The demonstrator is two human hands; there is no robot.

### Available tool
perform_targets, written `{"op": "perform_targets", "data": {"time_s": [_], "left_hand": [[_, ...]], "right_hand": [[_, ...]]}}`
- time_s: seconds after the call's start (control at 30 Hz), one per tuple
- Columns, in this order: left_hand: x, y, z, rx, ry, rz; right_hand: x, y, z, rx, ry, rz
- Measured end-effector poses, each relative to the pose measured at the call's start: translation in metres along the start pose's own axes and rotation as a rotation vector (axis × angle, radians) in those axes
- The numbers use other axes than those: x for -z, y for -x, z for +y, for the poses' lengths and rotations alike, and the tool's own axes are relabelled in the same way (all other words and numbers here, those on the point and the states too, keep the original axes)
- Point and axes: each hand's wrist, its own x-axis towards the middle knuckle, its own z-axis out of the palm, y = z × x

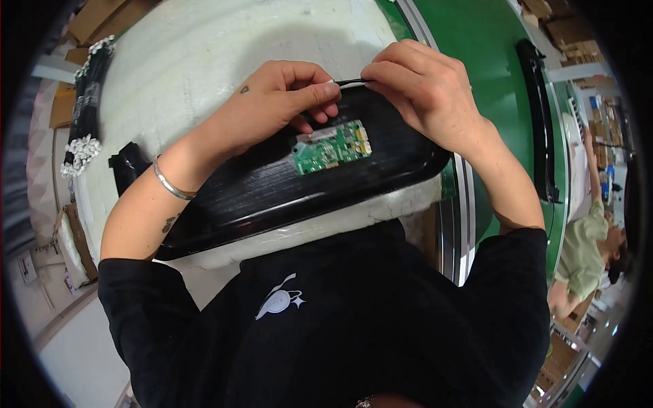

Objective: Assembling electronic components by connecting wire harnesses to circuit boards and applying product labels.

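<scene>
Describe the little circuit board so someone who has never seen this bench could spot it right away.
Start at the white foam-covered bench and find the long black curved panel lying across it below the left hand and right hand. The circuit board sits on that panel's upper middle, just under the fingers. It is the only small green rectangle on the black surface.

A thin black cable point(350, 81) with a white plug, held taut; below it a long black housing point(272, 190) — green circuit board point(333, 147) mounted inside.

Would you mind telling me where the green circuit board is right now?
In the head view, the green circuit board sits near the centre, on the long black panel, just below the left hand and right hand pinching a thin black cable.
</scene>
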Motion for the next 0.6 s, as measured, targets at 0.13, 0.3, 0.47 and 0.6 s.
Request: {"op": "perform_targets", "data": {"time_s": [0.13,0.3,0.47,0.6], "left_hand": [[-0.02,-0.015,-0.01,0.071,-0.099,-0.1],[-0.036,-0.017,-0.011,0.142,-0.175,-0.096],[-0.042,-0.015,-0.007,0.123,-0.238,-0.111],[-0.039,-0.007,-0.007,-0.206,-0.587,0.094]], "right_hand": [[-0.003,0.028,-0.015,-0.077,0.033,-0.058],[-0.016,0.042,-0.031,-0.09,0.016,-0.112],[-0.009,0.043,-0.025,0.011,-0.024,-0.2],[-0.005,0.053,-0.019,0.022,-0.06,-0.243]]}}
